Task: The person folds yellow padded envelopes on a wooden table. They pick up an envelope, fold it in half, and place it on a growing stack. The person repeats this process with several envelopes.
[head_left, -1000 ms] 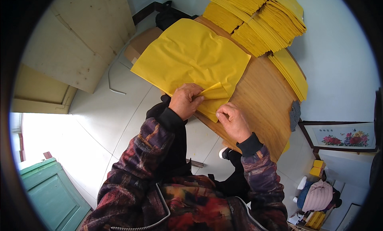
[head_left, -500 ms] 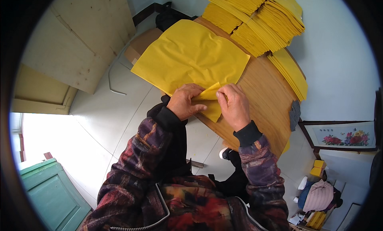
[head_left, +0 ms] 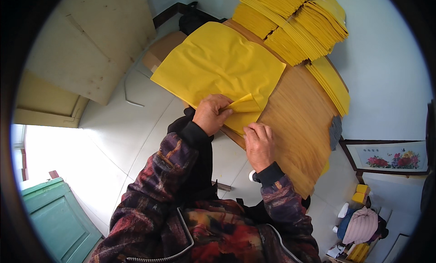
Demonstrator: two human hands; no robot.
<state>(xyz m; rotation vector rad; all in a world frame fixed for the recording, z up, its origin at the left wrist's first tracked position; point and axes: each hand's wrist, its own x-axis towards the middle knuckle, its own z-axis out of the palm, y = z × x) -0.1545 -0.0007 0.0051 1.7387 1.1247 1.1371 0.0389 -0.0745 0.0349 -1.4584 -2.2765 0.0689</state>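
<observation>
A large yellow sheet (head_left: pixel 222 58), soft and slightly wrinkled like thin cloth, is spread over the wooden table (head_left: pixel 299 108). Its near right part shows a turned-back fold beside my fingers. My left hand (head_left: pixel 211 114) is closed on the near edge of the sheet, with the fold at its fingertips. My right hand (head_left: pixel 260 145) pinches at the lower right corner, near the table's front edge. Its fingertips hide just how much of the corner lies between them.
Bundled stacks of yellow sheets (head_left: pixel 290 26) stand at the table's far right, with a flatter pile (head_left: pixel 330 83) beside them. A grey cloth (head_left: pixel 335 132) lies at the right edge. A cardboard box (head_left: pixel 164 49) sits behind the table, and a green panel (head_left: pixel 61 220) stands at lower left.
My right hand has moved down and slightly left, from the fold's tip to the lower corner. The fold now stands more open. My left hand stays almost in place.
</observation>
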